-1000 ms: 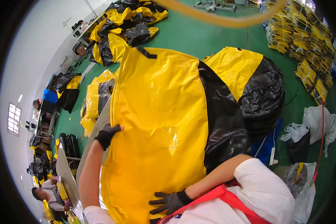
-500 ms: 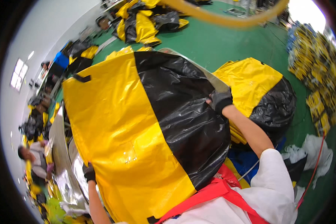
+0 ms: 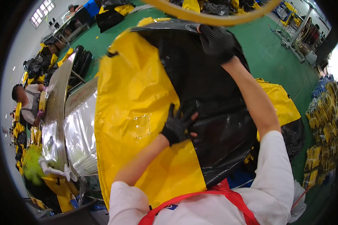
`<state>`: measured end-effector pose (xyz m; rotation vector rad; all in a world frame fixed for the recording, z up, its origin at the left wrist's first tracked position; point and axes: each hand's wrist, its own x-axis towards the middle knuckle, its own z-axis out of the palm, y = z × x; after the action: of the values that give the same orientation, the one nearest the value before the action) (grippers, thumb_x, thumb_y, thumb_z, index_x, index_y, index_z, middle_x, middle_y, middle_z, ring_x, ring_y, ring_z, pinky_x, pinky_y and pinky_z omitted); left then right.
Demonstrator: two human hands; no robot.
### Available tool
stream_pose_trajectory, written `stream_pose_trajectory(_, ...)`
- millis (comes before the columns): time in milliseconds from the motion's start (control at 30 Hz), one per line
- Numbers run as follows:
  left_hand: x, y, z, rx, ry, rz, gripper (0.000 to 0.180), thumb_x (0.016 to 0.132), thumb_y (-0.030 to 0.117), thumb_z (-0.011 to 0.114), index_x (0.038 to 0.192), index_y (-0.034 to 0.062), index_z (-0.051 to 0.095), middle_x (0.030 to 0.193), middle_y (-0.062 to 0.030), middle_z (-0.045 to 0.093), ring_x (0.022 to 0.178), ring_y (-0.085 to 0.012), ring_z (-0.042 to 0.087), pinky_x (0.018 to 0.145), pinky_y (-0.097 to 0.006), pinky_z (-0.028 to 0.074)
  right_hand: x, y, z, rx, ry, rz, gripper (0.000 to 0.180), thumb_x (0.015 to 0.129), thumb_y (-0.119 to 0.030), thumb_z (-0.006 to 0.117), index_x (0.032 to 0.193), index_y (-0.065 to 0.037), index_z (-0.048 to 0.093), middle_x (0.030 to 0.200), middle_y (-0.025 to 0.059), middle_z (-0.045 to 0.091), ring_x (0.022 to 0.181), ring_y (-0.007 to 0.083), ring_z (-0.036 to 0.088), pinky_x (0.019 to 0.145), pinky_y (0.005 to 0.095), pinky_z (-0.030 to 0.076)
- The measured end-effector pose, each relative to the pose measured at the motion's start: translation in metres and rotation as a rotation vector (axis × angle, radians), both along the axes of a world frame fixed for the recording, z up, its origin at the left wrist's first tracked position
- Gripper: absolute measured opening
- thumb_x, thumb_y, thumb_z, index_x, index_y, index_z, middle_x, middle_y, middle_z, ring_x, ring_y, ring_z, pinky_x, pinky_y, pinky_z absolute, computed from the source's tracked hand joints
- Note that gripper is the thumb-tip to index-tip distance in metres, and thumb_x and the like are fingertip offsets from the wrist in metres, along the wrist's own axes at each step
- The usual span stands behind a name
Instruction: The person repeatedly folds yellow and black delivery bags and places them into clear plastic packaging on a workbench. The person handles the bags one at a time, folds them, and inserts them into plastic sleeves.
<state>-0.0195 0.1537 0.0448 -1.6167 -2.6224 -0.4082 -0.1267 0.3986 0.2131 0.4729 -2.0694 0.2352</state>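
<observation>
A large yellow and black plastic bag [image 3: 139, 108] fills the middle of the view, held up in front of me. My left hand [image 3: 178, 125], in a black glove, lies flat with spread fingers on the bag where the yellow meets the black. My right hand [image 3: 216, 41], also gloved, grips the bag's black top edge, arm stretched far forward. A red strap [image 3: 199, 195] crosses my white shirt below.
A shiny metal table [image 3: 69, 123] stands to the left. A seated person [image 3: 26, 103] works at the far left. Another yellow and black bag [image 3: 283, 108] lies on the green floor [image 3: 274, 56] at right. Stacked yellow packs [image 3: 325, 123] line the right edge.
The bag has swung to the right and nearer. My right hand rose to the bag's top edge. My left hand moved from the lower left edge onto the bag's middle.
</observation>
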Motion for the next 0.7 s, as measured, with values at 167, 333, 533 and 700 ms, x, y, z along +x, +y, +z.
stream_pose_trajectory(167,-0.038,0.012,-0.022,0.120,-0.087,0.115,0.071,0.080,0.050,0.054,0.139,0.0164,0.031,0.143,-0.0152,0.028,0.131,-0.0365,0.024,0.105,-0.054,0.015,0.171,0.013,-0.041,-0.081,-0.809,0.192,0.061,0.075,-0.031,0.064,0.127,-0.006,0.045,0.125,0.0188,0.049,0.116,0.0337,0.047,0.099,0.0425,0.034)
stream_pose_trajectory(333,-0.040,-0.080,-0.031,0.057,-0.116,0.206,0.064,0.084,0.042,0.052,0.138,0.0137,0.032,0.141,-0.0162,0.031,0.129,-0.0349,0.029,0.104,-0.049,0.020,0.302,0.029,-0.118,-0.258,-1.324,-0.006,0.036,0.076,-0.020,0.065,0.110,-0.009,0.058,0.102,0.0131,0.058,0.103,0.0340,0.051,0.093,0.0385,0.039)
stream_pose_trajectory(533,-0.013,-0.387,-0.035,-0.235,-0.192,0.646,0.057,0.088,0.032,0.049,0.138,0.0105,0.032,0.139,-0.0175,0.035,0.127,-0.0329,0.034,0.103,-0.042,0.027,0.322,0.052,-0.167,-0.066,-0.966,-0.095,0.029,0.077,-0.028,0.065,0.104,-0.020,0.065,0.108,0.0092,0.061,0.106,0.0291,0.052,0.093,0.0380,0.039)
stream_pose_trajectory(700,0.010,-0.589,-0.001,-0.421,-0.217,1.018,0.050,0.092,0.024,0.047,0.137,0.0079,0.033,0.137,-0.0185,0.038,0.125,-0.0313,0.039,0.102,-0.037,0.032,0.313,0.055,-0.132,0.047,-1.267,-0.070,0.028,0.082,-0.030,0.061,0.104,-0.013,0.064,0.099,0.0117,0.064,0.096,0.0279,0.058,0.086,0.0357,0.044)
